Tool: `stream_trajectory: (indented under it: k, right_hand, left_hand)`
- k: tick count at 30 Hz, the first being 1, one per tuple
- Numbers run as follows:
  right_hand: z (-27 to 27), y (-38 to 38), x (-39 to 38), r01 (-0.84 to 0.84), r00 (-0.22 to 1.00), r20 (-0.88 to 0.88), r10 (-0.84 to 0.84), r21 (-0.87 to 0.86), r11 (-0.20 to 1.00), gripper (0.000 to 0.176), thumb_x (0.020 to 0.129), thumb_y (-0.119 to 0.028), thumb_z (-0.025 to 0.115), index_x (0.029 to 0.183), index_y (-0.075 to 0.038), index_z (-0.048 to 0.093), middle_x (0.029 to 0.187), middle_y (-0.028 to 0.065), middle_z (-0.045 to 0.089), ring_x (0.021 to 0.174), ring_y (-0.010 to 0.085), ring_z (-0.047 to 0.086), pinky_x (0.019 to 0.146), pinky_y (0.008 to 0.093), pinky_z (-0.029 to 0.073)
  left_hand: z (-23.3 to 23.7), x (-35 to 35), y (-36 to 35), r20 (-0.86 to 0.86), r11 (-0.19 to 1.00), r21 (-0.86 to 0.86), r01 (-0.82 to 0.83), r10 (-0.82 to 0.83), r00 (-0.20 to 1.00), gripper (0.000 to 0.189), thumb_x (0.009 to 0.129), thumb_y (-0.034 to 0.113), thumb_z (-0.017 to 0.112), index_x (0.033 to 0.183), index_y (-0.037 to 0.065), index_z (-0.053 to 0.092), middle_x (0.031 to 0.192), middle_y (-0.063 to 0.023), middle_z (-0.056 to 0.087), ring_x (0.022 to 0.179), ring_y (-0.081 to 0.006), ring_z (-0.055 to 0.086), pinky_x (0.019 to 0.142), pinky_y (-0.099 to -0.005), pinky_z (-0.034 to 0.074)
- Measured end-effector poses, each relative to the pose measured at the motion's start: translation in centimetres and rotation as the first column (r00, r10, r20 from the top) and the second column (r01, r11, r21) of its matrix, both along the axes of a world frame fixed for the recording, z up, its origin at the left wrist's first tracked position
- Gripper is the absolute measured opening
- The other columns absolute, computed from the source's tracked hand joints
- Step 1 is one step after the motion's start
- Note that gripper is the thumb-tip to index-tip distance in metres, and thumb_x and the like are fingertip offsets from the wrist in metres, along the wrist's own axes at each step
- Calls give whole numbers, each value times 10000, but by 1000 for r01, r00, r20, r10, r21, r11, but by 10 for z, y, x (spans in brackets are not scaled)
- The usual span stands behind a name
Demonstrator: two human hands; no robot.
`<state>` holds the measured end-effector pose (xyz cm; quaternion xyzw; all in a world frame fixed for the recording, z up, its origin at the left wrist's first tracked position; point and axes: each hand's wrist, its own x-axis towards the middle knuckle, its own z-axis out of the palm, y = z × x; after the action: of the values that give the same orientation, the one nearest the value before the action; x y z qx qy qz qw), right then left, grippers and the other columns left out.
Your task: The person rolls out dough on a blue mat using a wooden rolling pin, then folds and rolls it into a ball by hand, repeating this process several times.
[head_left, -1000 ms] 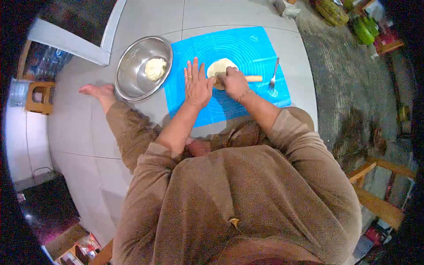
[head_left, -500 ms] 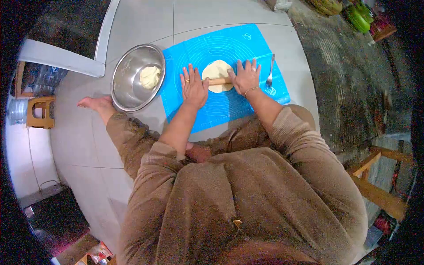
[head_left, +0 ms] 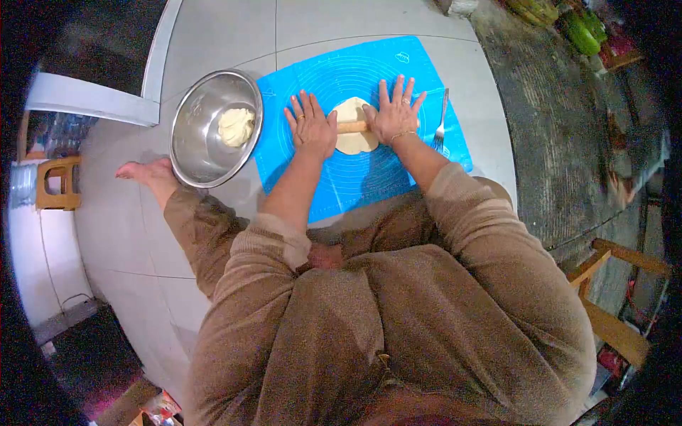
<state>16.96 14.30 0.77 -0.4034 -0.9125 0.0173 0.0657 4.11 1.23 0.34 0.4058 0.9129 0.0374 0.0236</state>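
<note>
A wooden rolling pin (head_left: 353, 127) lies across a flattened round of pale dough (head_left: 357, 144) on a blue silicone mat (head_left: 341, 188). My left hand (head_left: 312, 130) presses the pin's left end under its palm, fingers open and pointing away from me. Over the right end rests my right hand (head_left: 394, 117), its fingers stretched and spread; both palms hide the pin's ends. Left of the mat, a lump of dough (head_left: 236, 127) sits in a steel bowl (head_left: 186, 138). A fork (head_left: 442, 124) lies near the mat's right edge.
My bare foot (head_left: 145, 172) is beside the bowl on the tiled floor (head_left: 128, 241). A small brown stool (head_left: 59, 183) stands at far left. To the right are a dark ribbed surface (head_left: 543, 142) and a wooden frame (head_left: 614, 330). Green produce (head_left: 581, 34) lies at the top right.
Both hands have moved slightly forward with the rolling pin, which sits a little farther up the dough round. The view has shifted slightly.
</note>
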Motion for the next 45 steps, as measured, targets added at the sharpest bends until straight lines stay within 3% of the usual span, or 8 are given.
stream_trajectory:
  k: [14,21,27,30,35,38,41,45]
  right_hand:
    - [2,32,-35,76,996,42,-77,10,997,773,888,-623,348,1460,-112,246,1508,249,130,1401,438,19,1086,623,14]
    - [-17,49,-46,64,986,-159,-56,50,997,816,839,-615,454,1415,-51,326,1476,304,167,1388,471,44,1064,657,-3]
    - [-9,51,-56,137,991,-8,-137,11,991,790,883,-621,376,1442,-75,267,1496,277,134,1392,462,47,1086,621,51]
    - [-22,61,-63,117,986,-119,-115,12,993,833,844,-617,443,1429,-43,292,1482,311,138,1380,489,49,1068,651,15]
    - [-26,71,-70,136,986,-104,-132,32,990,820,841,-607,457,1416,-38,318,1476,314,156,1379,486,74,1069,647,32]
    - [-29,76,-74,116,988,-108,-109,66,991,790,838,-595,477,1382,-33,374,1466,318,180,1372,487,110,1070,645,65]
    - [-25,72,-67,29,981,-192,-19,48,998,753,829,-574,514,1343,-31,426,1448,324,214,1359,491,150,1075,629,114]
    - [-10,39,-20,-240,903,-357,238,38,970,734,802,-545,572,1314,-33,452,1426,328,249,1349,488,187,1081,602,164]
  left_hand:
    - [2,-28,32,3,996,-19,-83,83,997,688,953,420,336,1458,-7,147,1554,-119,42,1428,-330,-30,1118,-551,-61]
    - [1,-37,41,-1,996,-27,-89,89,996,708,943,414,369,1458,-13,136,1553,-129,36,1425,-341,-32,1110,-571,-58]
    - [-1,-48,49,-6,993,-30,-116,116,993,713,925,372,400,1455,-23,132,1549,-151,28,1421,-365,-31,1102,-588,-56]
    - [-1,-53,53,-7,990,-27,-140,139,990,714,915,341,416,1456,-24,127,1546,-165,20,1417,-380,-31,1098,-596,-54]
    - [-2,-59,62,-7,986,-75,-152,152,988,730,902,308,433,1461,-18,96,1546,-169,17,1415,-388,-37,1096,-601,-48]
    - [-4,-61,63,-58,991,30,-129,130,990,678,893,276,456,1438,-30,192,1538,-182,66,1411,-406,5,1099,-602,-17]
    - [-13,-57,54,-95,966,259,-10,36,995,589,875,212,492,1380,-37,318,1519,-195,145,1398,-431,74,1105,-594,29]
    - [0,-23,20,-174,874,454,175,-106,979,507,845,142,530,1301,-42,409,1482,-227,216,1378,-434,151,1108,-577,91]
